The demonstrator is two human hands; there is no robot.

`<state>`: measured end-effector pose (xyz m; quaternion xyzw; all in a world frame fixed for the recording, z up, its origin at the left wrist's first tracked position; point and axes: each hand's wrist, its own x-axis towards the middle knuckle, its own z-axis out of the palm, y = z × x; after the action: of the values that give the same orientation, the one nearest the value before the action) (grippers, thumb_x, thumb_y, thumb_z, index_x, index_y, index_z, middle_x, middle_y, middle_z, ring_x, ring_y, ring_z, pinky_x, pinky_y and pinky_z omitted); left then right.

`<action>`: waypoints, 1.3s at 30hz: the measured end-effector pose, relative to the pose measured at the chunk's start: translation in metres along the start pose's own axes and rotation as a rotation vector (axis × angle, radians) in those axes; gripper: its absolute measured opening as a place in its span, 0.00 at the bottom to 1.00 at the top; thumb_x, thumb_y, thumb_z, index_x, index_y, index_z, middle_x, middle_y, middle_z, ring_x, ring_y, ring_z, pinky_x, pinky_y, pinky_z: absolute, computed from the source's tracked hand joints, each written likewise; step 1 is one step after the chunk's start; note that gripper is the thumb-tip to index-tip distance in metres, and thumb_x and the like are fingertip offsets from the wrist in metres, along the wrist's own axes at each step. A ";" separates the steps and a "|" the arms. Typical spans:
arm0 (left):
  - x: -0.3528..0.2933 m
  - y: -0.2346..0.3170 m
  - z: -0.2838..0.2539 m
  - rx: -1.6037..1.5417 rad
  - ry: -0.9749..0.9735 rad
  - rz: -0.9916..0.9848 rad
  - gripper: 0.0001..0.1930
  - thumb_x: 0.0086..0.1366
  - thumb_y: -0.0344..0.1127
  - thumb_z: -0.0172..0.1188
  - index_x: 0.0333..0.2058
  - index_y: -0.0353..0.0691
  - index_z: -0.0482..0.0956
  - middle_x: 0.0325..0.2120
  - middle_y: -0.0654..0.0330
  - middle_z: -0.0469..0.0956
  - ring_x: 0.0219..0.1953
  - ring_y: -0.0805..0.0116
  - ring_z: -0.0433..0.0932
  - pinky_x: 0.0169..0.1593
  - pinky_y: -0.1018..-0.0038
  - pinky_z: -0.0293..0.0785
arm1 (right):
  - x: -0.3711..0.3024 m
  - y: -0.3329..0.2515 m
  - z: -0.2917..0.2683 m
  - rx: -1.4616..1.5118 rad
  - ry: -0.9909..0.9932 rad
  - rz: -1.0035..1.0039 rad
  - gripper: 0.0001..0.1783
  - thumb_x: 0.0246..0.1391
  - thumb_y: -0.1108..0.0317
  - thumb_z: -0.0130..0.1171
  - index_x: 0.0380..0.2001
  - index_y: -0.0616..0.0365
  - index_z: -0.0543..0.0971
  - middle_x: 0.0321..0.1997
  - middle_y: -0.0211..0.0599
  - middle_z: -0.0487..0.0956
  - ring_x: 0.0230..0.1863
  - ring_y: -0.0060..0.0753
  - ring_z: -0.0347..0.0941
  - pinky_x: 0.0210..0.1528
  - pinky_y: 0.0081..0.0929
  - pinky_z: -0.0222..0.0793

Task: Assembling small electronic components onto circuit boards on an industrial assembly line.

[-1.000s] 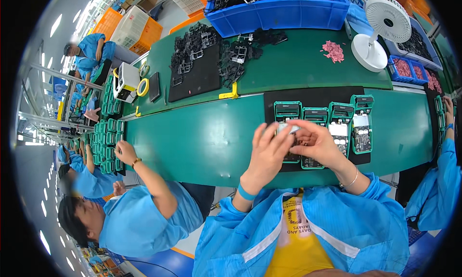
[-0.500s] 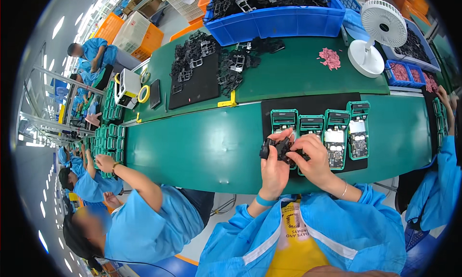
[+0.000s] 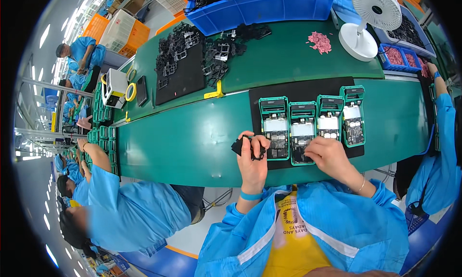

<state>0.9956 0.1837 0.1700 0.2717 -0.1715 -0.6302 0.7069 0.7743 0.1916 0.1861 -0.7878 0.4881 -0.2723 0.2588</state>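
Observation:
My left hand (image 3: pixel 253 166) is closed around a small bunch of black plastic frame pieces (image 3: pixel 238 146), held above the bench just left of the devices. Several green-framed electronic devices (image 3: pixel 275 128) lie side by side, their circuit boards and white panels exposed. Over the lower end of the second device from the left (image 3: pixel 302 129), my right hand (image 3: pixel 331 157) has its fingertips pinched together. Whatever sits between those fingertips is too small and covered to make out.
The devices lie on a black mat (image 3: pixel 308 87) on the green bench. Beyond are heaped black frames (image 3: pixel 175 51), a blue bin (image 3: pixel 260 12), pink pieces (image 3: pixel 319 42) and a white fan (image 3: pixel 362 41). Co-workers sit left and right; stacked green housings (image 3: pixel 102 137) stand left.
My hands, together at the black pieces before, are now apart. The right one has come down to the second device; the left keeps the bunch, further left. The whole view has shifted slightly.

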 end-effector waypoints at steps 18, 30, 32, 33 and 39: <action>0.122 0.072 -0.033 0.996 0.002 0.306 0.06 0.62 0.29 0.64 0.32 0.38 0.74 0.21 0.74 0.63 0.25 0.85 0.59 0.27 0.84 0.55 | 0.000 -0.009 0.017 -0.147 0.167 -0.076 0.08 0.34 0.68 0.70 0.17 0.51 0.79 0.28 0.26 0.72 0.41 0.36 0.69 0.48 0.41 0.54; 0.212 0.071 -0.068 1.766 -0.028 0.529 0.20 0.48 0.37 0.73 0.37 0.32 0.79 0.33 0.50 0.78 0.36 0.50 0.77 0.41 0.64 0.74 | 0.021 0.000 -0.011 0.010 0.191 -0.103 0.07 0.37 0.74 0.70 0.24 0.57 0.82 0.26 0.32 0.77 0.34 0.36 0.71 0.40 0.31 0.64; 0.221 0.071 -0.060 1.720 0.016 0.637 0.20 0.49 0.37 0.73 0.37 0.32 0.79 0.33 0.49 0.78 0.37 0.50 0.78 0.41 0.64 0.74 | 0.026 0.001 -0.011 0.038 0.172 -0.093 0.07 0.38 0.73 0.69 0.24 0.56 0.82 0.26 0.31 0.78 0.35 0.35 0.71 0.41 0.32 0.64; 0.226 0.072 -0.055 1.672 0.065 0.738 0.20 0.50 0.38 0.73 0.38 0.32 0.79 0.33 0.49 0.78 0.37 0.50 0.78 0.41 0.64 0.74 | 0.028 0.000 -0.010 0.068 0.147 -0.083 0.06 0.39 0.72 0.69 0.24 0.56 0.82 0.27 0.29 0.78 0.36 0.34 0.71 0.43 0.32 0.64; 0.253 0.068 -0.039 1.906 0.177 0.455 0.21 0.52 0.43 0.69 0.42 0.37 0.80 0.39 0.49 0.80 0.43 0.51 0.79 0.46 0.60 0.75 | 0.040 -0.014 -0.006 0.103 0.102 -0.172 0.05 0.41 0.73 0.68 0.25 0.57 0.82 0.28 0.31 0.80 0.36 0.36 0.72 0.41 0.32 0.67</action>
<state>1.1098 -0.0547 0.1541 0.7348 -0.6025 -0.0541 0.3068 0.7938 0.1599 0.2064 -0.7976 0.4164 -0.3579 0.2496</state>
